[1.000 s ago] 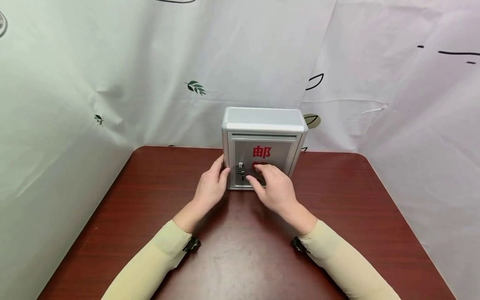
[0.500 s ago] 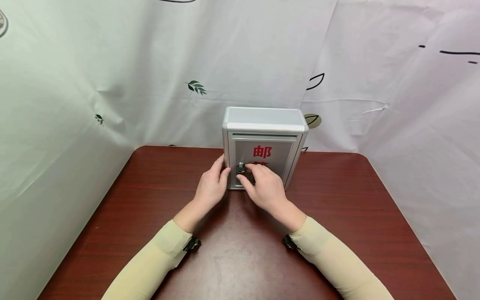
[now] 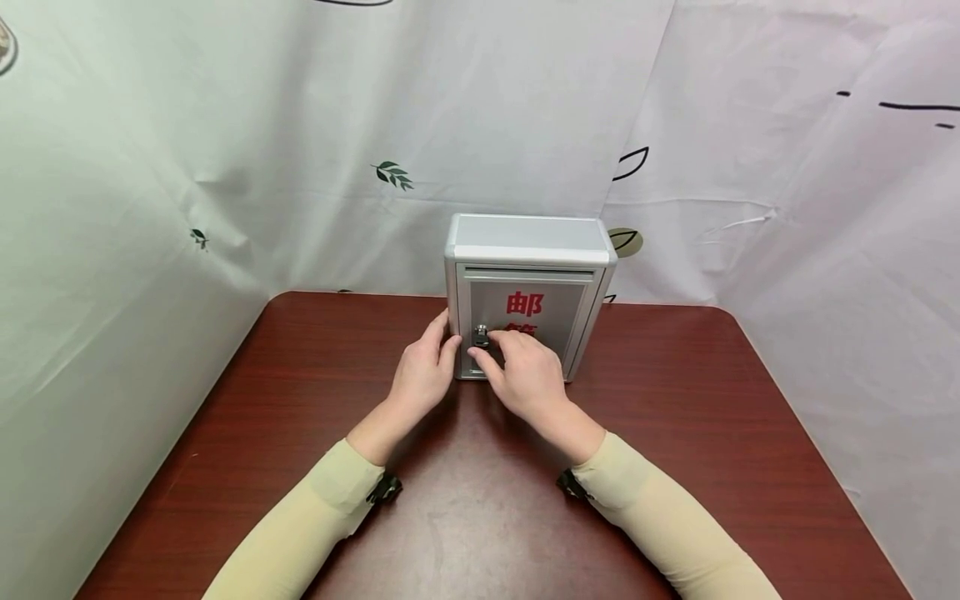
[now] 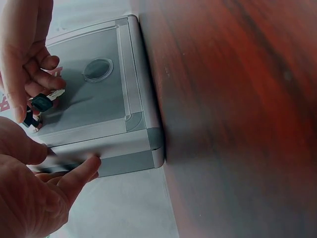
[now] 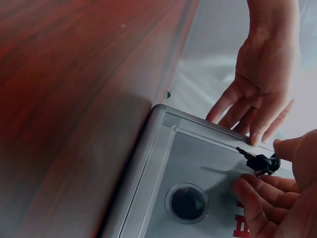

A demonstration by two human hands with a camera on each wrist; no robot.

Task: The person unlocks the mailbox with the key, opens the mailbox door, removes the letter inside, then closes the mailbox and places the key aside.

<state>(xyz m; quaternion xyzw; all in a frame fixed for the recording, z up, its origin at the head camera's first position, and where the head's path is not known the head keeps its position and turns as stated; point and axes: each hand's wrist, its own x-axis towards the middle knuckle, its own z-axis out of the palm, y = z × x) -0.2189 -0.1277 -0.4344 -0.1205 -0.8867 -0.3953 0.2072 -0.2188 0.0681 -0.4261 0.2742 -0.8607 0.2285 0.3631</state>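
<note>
A silver metal mailbox with red characters stands upright on the table. My left hand rests against its left side, with the thumb at the front edge. In the left wrist view an extended finger of this hand touches the side wall. My right hand is at the lock on the door. Its thumb and index finger pinch a black-headed key there. A second key with a black head hangs beside it, its blade sticking out. The right fingers partly cover the red characters.
The dark red wooden table reaches around the box on both sides. White patterned cloth hangs behind and at the sides. A round clear window lies low in the mailbox door.
My right hand has moved left across the door to the keys at the lock, its thumb and index finger closing in around one. The left hand and the mailbox have stayed put.
</note>
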